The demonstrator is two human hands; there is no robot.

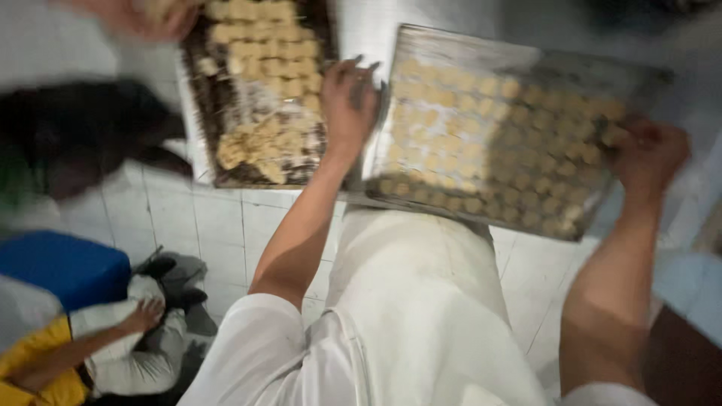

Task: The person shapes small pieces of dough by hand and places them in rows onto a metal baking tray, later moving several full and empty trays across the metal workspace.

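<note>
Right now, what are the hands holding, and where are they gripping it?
Both hands hold a metal baking tray of small round cookies: left hand on its left edge, right hand on its right edge.

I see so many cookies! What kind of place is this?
Probably a bakery kitchen. Both hands, left hand and right hand, hold a metal tray full of small round cookies; a second tray of pale pieces sits beside it, above a white tiled wall.

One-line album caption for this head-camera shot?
Both hands, left hand and right hand, grip a tray of biscuits over a tiled floor.
</note>
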